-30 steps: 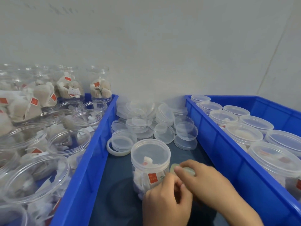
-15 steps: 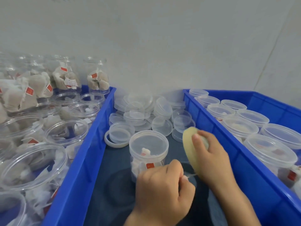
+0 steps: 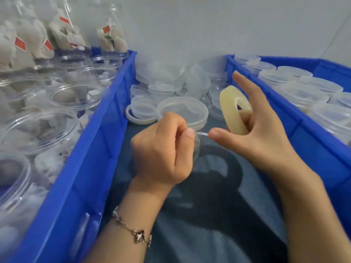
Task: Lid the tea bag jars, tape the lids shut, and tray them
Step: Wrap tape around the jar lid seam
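Note:
A lidded clear jar (image 3: 187,111) stands between the two blue trays, mostly hidden behind my left hand (image 3: 163,149). That hand is closed, pinching the free end of a thin clear tape strip (image 3: 201,133) in front of the jar. My right hand (image 3: 252,130) carries the yellowish tape roll (image 3: 234,109) on a finger through its core, thumb stretched toward the strip. The left blue tray (image 3: 98,141) holds several open jars of tea bags (image 3: 76,95). In the right blue tray (image 3: 284,111) stand several lidded jars (image 3: 303,95).
A heap of loose clear lids (image 3: 171,82) lies against the white wall behind the jar, with another tape ring (image 3: 131,118) beside it. Dark cloth (image 3: 209,205) covers the gap between the trays. A bracelet is on my left wrist.
My right hand lifted the tape roll up and to the right, away from the jar. My left hand rose in front of the jar and drew a strip of tape from the roll. The view moved closer.

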`<state>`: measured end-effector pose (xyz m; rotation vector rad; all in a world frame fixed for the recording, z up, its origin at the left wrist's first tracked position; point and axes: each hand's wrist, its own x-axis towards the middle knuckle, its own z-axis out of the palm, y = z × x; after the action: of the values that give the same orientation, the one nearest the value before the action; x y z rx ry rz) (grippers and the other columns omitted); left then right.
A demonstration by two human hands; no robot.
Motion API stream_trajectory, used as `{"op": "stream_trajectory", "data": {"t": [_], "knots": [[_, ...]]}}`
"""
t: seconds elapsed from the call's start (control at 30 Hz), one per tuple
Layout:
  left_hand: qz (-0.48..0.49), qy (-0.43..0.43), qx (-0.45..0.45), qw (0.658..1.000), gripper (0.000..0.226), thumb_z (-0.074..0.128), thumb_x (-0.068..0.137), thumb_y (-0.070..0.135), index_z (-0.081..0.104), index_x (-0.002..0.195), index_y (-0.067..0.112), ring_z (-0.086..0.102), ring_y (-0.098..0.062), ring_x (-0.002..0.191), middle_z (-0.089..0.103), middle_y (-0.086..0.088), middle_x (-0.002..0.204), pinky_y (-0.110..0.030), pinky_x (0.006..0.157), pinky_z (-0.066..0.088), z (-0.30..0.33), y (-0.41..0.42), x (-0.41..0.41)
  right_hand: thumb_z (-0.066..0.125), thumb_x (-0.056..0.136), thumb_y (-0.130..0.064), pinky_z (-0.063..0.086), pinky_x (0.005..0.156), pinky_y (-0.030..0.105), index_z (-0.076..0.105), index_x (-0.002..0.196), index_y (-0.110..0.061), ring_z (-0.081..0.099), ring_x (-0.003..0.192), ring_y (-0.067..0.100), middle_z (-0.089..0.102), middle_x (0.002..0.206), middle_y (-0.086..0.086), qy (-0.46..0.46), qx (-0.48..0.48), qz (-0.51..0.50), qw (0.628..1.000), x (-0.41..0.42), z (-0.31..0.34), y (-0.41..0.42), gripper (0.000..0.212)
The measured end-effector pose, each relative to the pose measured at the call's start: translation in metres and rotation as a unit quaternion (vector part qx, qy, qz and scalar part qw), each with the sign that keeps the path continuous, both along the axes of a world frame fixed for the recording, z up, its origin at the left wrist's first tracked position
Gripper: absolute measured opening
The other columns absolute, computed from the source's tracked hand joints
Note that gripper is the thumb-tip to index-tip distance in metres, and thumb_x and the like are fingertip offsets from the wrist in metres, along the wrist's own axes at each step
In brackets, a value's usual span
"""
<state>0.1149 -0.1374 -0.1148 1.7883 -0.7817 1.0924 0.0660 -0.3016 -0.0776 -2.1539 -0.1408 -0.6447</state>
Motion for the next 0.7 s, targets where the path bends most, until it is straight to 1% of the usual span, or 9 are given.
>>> {"op": "stream_trajectory", "data": {"t": [0.07, 0.13, 0.27, 0.37, 0.5, 0.53, 0.6, 0.63, 0.7], "knots": [[0.024, -0.001, 0.006, 1.0, 0.024, 0.046, 0.086, 0.018, 0.053, 0.067, 0.005, 0.042, -0.02, 0.042, 0.041, 0.006, 0.054, -0.031, 0.039, 0.033, -0.004, 0.0, 0.002, 0.072, 0.05, -0.064, 0.035, 0.055, 0.004, 0.032, 0.139, -0.043, 0.047, 0.057, -0.005, 0.038, 0.07, -0.026, 0.011, 0.003, 0.032, 0.999, 0.001, 0.001, -0.003, 0.099], [0.044, -0.007, 0.014, 0.999, 0.024, 0.046, 0.086, 0.018, 0.054, 0.068, 0.004, 0.043, -0.022, 0.042, 0.044, 0.003, 0.052, -0.033, 0.039, 0.032, -0.007, 0.0, 0.005, 0.075, 0.053, -0.061, 0.035, 0.056, 0.005, 0.035, 0.138, -0.043, 0.044, 0.053, -0.001, 0.035, 0.062, -0.025, 0.016, -0.019, 0.035, 0.999, 0.004, -0.001, -0.005, 0.096], [0.057, -0.002, 0.023, 0.998, 0.023, 0.047, 0.084, 0.018, 0.054, 0.067, 0.004, 0.044, -0.025, 0.04, 0.043, 0.004, 0.053, -0.03, 0.039, 0.033, -0.011, 0.002, 0.009, 0.077, 0.055, -0.059, 0.037, 0.062, 0.024, 0.039, 0.134, -0.044, 0.025, 0.051, 0.008, 0.026, 0.056, -0.011, 0.031, -0.026, 0.005, 0.999, 0.01, -0.006, -0.001, 0.089], [0.079, 0.013, 0.016, 0.997, 0.022, 0.047, 0.082, 0.018, 0.053, 0.066, 0.004, 0.041, -0.024, 0.041, 0.041, 0.003, 0.052, -0.03, 0.041, 0.03, -0.012, 0.003, 0.01, 0.08, 0.061, -0.05, 0.044, 0.062, 0.031, 0.041, 0.134, -0.043, 0.026, 0.051, 0.007, 0.027, 0.056, -0.007, 0.069, -0.003, 0.022, 0.997, 0.009, -0.008, 0.0, 0.083], [0.09, 0.007, 0.017, 0.996, 0.024, 0.046, 0.083, 0.017, 0.053, 0.065, 0.003, 0.042, -0.025, 0.04, 0.041, 0.001, 0.05, -0.029, 0.04, 0.03, -0.014, 0.005, 0.012, 0.076, 0.073, -0.027, 0.043, 0.064, 0.04, 0.04, 0.132, -0.046, 0.031, 0.051, 0.005, 0.034, 0.056, -0.01, 0.085, 0.002, 0.045, 0.995, 0.01, -0.01, -0.003, 0.072], [0.092, 0.004, 0.02, 0.996, 0.024, 0.046, 0.084, 0.017, 0.053, 0.065, 0.003, 0.042, -0.026, 0.039, 0.043, -0.001, 0.049, -0.029, 0.04, 0.03, -0.014, 0.005, 0.012, 0.073, 0.074, -0.024, 0.043, 0.063, 0.038, 0.039, 0.131, -0.047, 0.037, 0.052, 0.002, 0.039, 0.059, -0.015, 0.09, -0.006, 0.04, 0.995, 0.011, -0.011, -0.004, 0.07], [0.1, -0.001, 0.023, 0.995, 0.024, 0.046, 0.083, 0.017, 0.053, 0.064, 0.004, 0.042, -0.025, 0.039, 0.045, -0.003, 0.048, -0.029, 0.04, 0.027, -0.015, 0.005, 0.013, 0.065, 0.076, -0.023, 0.041, 0.068, 0.023, 0.035, 0.132, -0.049, 0.049, 0.068, -0.006, 0.05, 0.079, -0.021, 0.1, -0.04, 0.024, 0.994, 0.012, -0.013, -0.004, 0.069], [0.103, -0.002, 0.021, 0.994, 0.024, 0.046, 0.083, 0.017, 0.052, 0.064, 0.005, 0.041, -0.025, 0.039, 0.045, -0.003, 0.048, -0.031, 0.04, 0.027, -0.015, 0.005, 0.014, 0.063, 0.076, -0.024, 0.041, 0.069, 0.021, 0.032, 0.131, -0.051, 0.05, 0.073, -0.009, 0.053, 0.086, -0.019, 0.103, -0.05, 0.013, 0.993, 0.013, -0.014, -0.003, 0.069], [0.107, -0.001, 0.012, 0.994, 0.023, 0.046, 0.082, 0.017, 0.052, 0.063, 0.005, 0.041, -0.025, 0.039, 0.045, -0.003, 0.047, -0.032, 0.04, 0.027, -0.015, 0.005, 0.015, 0.059, 0.069, -0.032, 0.046, 0.065, 0.026, 0.029, 0.129, -0.055, 0.048, 0.061, -0.002, 0.056, 0.076, 0.002, 0.099, -0.042, -0.016, 0.994, 0.013, -0.013, 0.001, 0.071]]}}
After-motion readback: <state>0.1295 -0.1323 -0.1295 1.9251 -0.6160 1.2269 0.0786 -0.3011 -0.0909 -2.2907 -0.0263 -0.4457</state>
